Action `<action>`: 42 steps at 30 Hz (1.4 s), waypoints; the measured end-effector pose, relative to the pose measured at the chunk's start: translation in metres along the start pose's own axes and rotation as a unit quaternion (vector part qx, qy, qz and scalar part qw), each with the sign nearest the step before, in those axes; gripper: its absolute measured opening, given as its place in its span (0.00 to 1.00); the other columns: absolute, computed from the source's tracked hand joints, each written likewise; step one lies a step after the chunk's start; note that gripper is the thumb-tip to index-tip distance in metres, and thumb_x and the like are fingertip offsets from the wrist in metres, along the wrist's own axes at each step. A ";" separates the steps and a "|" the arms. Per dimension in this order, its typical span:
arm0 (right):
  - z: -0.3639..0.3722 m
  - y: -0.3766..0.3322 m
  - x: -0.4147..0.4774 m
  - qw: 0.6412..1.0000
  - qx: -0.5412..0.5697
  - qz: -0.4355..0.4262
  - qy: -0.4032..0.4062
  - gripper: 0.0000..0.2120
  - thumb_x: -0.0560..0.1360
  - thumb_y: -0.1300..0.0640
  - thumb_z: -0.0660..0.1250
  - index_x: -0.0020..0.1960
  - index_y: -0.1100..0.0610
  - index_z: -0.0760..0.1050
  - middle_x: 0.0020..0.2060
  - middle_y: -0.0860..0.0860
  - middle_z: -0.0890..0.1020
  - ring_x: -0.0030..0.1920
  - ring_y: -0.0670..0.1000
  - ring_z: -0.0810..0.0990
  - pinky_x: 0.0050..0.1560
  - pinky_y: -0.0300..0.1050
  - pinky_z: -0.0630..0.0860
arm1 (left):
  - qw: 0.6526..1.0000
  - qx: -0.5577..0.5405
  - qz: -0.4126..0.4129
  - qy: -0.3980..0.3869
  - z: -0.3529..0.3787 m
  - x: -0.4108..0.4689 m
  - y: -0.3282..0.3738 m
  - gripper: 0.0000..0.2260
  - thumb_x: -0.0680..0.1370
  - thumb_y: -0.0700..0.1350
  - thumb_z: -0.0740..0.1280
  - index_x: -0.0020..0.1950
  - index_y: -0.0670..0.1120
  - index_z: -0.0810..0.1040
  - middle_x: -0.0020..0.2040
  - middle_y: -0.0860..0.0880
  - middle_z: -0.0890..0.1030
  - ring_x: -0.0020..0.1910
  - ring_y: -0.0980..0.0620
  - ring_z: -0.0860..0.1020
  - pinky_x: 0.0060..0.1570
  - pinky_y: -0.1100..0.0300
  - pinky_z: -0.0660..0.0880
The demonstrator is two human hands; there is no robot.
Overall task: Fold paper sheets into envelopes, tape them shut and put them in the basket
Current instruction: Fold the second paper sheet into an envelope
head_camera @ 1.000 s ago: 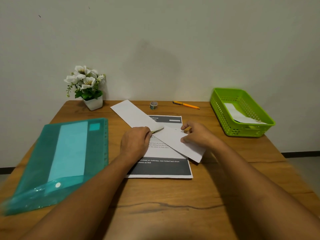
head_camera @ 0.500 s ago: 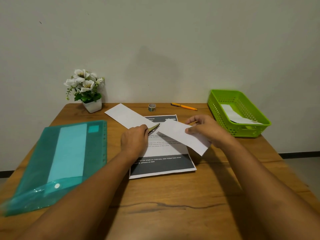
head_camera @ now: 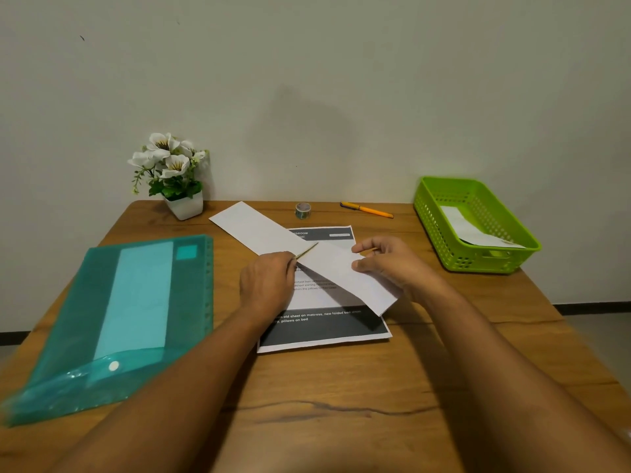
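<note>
My right hand (head_camera: 396,268) holds a folded white paper envelope (head_camera: 341,274) by its far edge, thumb on top, slanted just over a printed sheet (head_camera: 324,327) in the middle of the table. My left hand (head_camera: 266,285) pinches a short greenish tape strip (head_camera: 306,251) whose free end points at the envelope's left end. A second folded white paper (head_camera: 252,227) lies flat behind my left hand. The green basket (head_camera: 430,213) stands at the right edge with one white envelope (head_camera: 473,230) inside. A small tape roll (head_camera: 303,210) sits near the wall.
A teal plastic folder (head_camera: 129,312) with paper inside covers the table's left side. A white pot of flowers (head_camera: 174,175) stands at the back left. An orange pen (head_camera: 367,209) lies near the wall, between the tape roll and the basket.
My right hand lifted the envelope off the printed sheet and shifted it right, then brought it slightly back toward my left hand. The left hand kept the tape strip nearly still.
</note>
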State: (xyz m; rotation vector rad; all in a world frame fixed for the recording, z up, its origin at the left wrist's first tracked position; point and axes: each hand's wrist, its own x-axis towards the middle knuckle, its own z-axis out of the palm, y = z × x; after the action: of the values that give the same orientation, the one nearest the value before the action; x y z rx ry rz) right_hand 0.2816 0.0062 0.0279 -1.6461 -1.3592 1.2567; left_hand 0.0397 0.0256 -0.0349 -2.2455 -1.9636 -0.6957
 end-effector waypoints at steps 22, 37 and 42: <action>0.027 0.003 0.002 1.000 0.001 0.007 -0.004 0.14 0.74 0.63 0.77 0.56 0.52 0.80 0.49 0.56 0.85 0.44 0.54 0.88 0.37 0.46 0.82 | 0.999 -0.012 0.036 0.005 -0.001 -0.004 0.001 0.12 0.84 0.50 0.61 0.52 0.52 0.84 0.44 0.52 0.84 0.42 0.52 0.80 0.32 0.60 0.67; 0.017 -0.002 0.007 0.998 0.028 0.012 -0.063 0.15 0.74 0.67 0.75 0.58 0.56 0.80 0.49 0.60 0.86 0.44 0.55 0.88 0.39 0.46 0.83 | 0.999 -0.049 0.022 0.007 -0.002 -0.005 0.001 0.12 0.84 0.49 0.61 0.53 0.50 0.85 0.45 0.50 0.85 0.44 0.50 0.80 0.38 0.56 0.76; 0.015 -0.004 0.012 0.996 0.038 -0.004 -0.079 0.15 0.74 0.68 0.75 0.59 0.58 0.80 0.41 0.55 0.86 0.42 0.54 0.87 0.40 0.48 0.83 | 0.998 -0.062 0.006 0.005 -0.004 -0.005 0.000 0.13 0.85 0.49 0.61 0.54 0.50 0.85 0.45 0.51 0.85 0.44 0.50 0.80 0.39 0.53 0.78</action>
State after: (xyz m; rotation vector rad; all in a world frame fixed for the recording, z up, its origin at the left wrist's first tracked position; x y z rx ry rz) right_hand 0.2658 0.0171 0.0238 -1.5142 -1.3930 1.4411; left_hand 0.0385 0.0199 -0.0332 -2.3148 -1.9525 -0.8490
